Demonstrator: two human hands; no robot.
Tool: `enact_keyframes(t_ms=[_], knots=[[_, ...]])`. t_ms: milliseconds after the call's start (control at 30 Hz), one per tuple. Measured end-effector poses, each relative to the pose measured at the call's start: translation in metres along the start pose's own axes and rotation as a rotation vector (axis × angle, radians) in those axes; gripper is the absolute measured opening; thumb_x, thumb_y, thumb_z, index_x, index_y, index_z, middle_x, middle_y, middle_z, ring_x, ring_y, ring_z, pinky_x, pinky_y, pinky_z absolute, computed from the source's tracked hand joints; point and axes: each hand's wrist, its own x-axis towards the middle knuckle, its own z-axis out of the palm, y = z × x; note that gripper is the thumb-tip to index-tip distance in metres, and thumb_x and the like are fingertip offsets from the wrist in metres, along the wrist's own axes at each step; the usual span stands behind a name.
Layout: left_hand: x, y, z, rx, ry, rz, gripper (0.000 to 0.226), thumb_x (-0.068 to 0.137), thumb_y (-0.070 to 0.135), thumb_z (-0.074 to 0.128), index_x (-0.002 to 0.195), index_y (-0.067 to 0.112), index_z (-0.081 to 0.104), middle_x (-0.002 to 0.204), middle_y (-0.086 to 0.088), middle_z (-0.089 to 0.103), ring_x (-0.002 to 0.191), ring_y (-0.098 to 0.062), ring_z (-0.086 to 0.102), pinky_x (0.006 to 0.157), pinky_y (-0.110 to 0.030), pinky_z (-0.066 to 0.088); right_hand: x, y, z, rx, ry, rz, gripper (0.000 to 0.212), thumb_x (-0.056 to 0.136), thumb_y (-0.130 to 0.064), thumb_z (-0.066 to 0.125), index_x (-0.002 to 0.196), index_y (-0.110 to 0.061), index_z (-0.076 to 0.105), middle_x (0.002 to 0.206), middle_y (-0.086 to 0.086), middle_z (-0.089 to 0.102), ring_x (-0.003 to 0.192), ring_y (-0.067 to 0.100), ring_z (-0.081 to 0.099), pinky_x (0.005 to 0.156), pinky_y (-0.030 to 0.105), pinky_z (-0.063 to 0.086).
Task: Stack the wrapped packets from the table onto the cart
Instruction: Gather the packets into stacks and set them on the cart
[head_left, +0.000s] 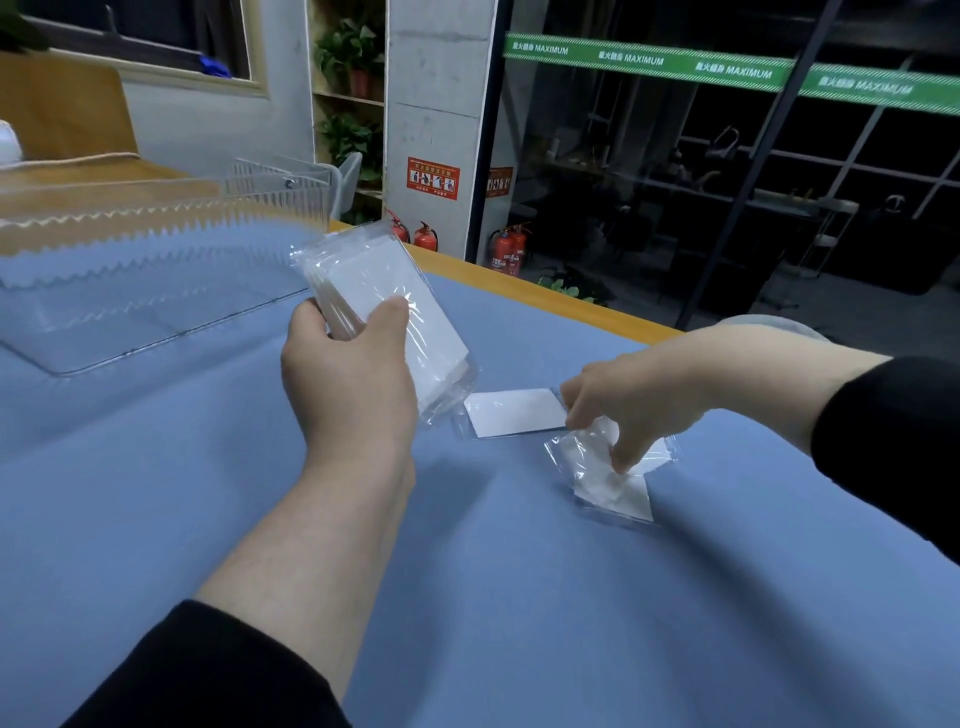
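I am holding a stack of wrapped packets (387, 312) in my left hand (348, 379), thumb curled over the top face and the other fingers wrapped under the left edge, so it is hanging above the blue surface (467, 597) at the centre of the frame. Its long axis is running from upper left to lower right, the far end pointing toward the clear tray (156, 249) in the upper left. My right hand (623, 405) is pinching a crumpled packet (608, 473) at right of centre, one end lifting, the other resting on the surface. A flat packet (514, 413) is lying between my hands, long axis left to right. The film looks slick, I judge: the layered stack could be fanning out and sliding from my grip. The crumpled one, held by its wrap alone, might be slipping or tearing.
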Motion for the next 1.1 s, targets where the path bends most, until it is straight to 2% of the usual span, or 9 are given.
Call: enact_keyframes(t_ms=[67, 133, 267, 400, 567, 667, 833, 1000, 1100], knots=[[0.002, 0.001, -0.001, -0.008, 0.012, -0.001, 0.016, 0.082, 0.030, 0.076, 0.088, 0.021, 0.064, 0.077, 0.008, 0.066, 0.063, -0.014, 0.058, 0.061, -0.030, 0.050, -0.010, 0.003, 0.002, 0.025, 0.039, 0.006, 0.038, 0.084, -0.042, 0.072, 0.119, -0.046, 0.058, 0.110, -0.022, 0.041, 0.105, 0.021, 0.055, 0.066, 0.029, 0.048], [0.003, 0.002, -0.001, -0.008, 0.021, -0.001, 0.017, 0.081, 0.031, 0.076, 0.087, 0.021, 0.063, 0.077, 0.007, 0.067, 0.065, -0.015, 0.059, 0.063, -0.033, 0.052, -0.019, 0.005, -0.002, 0.176, 0.099, 0.019, 0.025, 0.079, -0.044, 0.069, 0.098, -0.055, 0.057, 0.106, -0.021, 0.056, 0.096, 0.017, 0.062, 0.072, 0.035, 0.056], [0.004, 0.004, -0.002, -0.015, 0.032, -0.011, 0.018, 0.082, 0.030, 0.075, 0.087, 0.019, 0.062, 0.079, 0.006, 0.068, 0.067, -0.016, 0.060, 0.064, -0.034, 0.053, -0.020, 0.009, -0.021, 0.320, 0.279, -0.036, 0.013, 0.082, -0.034, 0.071, 0.088, -0.040, 0.062, 0.081, -0.014, 0.064, 0.071, 0.013, 0.059, 0.057, 0.028, 0.046], [0.005, 0.005, -0.003, -0.017, 0.042, -0.015, 0.016, 0.082, 0.029, 0.075, 0.086, 0.020, 0.063, 0.078, 0.007, 0.068, 0.067, -0.016, 0.061, 0.065, -0.034, 0.053, -0.001, 0.006, -0.035, 0.410, 0.242, -0.042, 0.016, 0.082, -0.033, 0.079, 0.090, -0.033, 0.065, 0.081, -0.016, 0.069, 0.076, 0.014, 0.067, 0.069, 0.035, 0.052], [0.007, 0.005, -0.003, -0.029, 0.044, -0.019, 0.015, 0.083, 0.028, 0.075, 0.089, 0.019, 0.064, 0.077, 0.007, 0.069, 0.065, -0.016, 0.061, 0.064, -0.034, 0.054, 0.024, 0.008, -0.032, 0.715, 0.210, -0.011, 0.017, 0.084, -0.030, 0.080, 0.096, -0.018, 0.075, 0.094, -0.001, 0.078, 0.094, 0.021, 0.074, 0.089, 0.036, 0.056], [0.007, 0.005, -0.003, -0.028, 0.045, -0.020, 0.015, 0.084, 0.028, 0.075, 0.089, 0.019, 0.064, 0.076, 0.008, 0.069, 0.064, -0.015, 0.060, 0.062, -0.031, 0.050, 0.050, 0.008, -0.024, 0.712, 0.312, 0.084, 0.024, 0.081, -0.043, 0.080, 0.094, -0.024, 0.073, 0.097, -0.005, 0.075, 0.099, 0.021, 0.069, 0.095, 0.040, 0.051], [0.006, 0.005, -0.003, -0.019, 0.034, -0.021, 0.014, 0.084, 0.027, 0.075, 0.090, 0.020, 0.065, 0.079, 0.007, 0.070, 0.069, -0.017, 0.063, 0.065, -0.033, 0.055, 0.067, -0.003, -0.029, 0.612, 0.235, 0.123, 0.032, 0.079, -0.045, 0.082, 0.103, -0.028, 0.069, 0.106, -0.005, 0.070, 0.102, 0.021, 0.065, 0.093, 0.037, 0.050], [0.008, 0.003, -0.003, -0.013, 0.030, -0.010, 0.015, 0.084, 0.027, 0.075, 0.087, 0.019, 0.063, 0.079, 0.006, 0.069, 0.067, -0.017, 0.061, 0.062, -0.032, 0.051, 0.069, -0.009, -0.040, 0.401, 0.159, 0.199, 0.073, 0.066, -0.064, 0.083, 0.124, -0.032, 0.053, 0.118, -0.006, 0.063, 0.103, 0.026, 0.066, 0.099, 0.044, 0.050], [0.007, 0.003, -0.003, -0.021, 0.022, -0.010, 0.016, 0.083, 0.029, 0.075, 0.087, 0.020, 0.063, 0.078, 0.005, 0.068, 0.066, -0.017, 0.061, 0.063, -0.034, 0.053, 0.057, -0.013, -0.037, 0.396, 0.204, 0.225, 0.062, 0.073, -0.064, 0.079, 0.109, -0.018, 0.060, 0.109, -0.003, 0.066, 0.101, 0.026, 0.065, 0.095, 0.042, 0.052]])
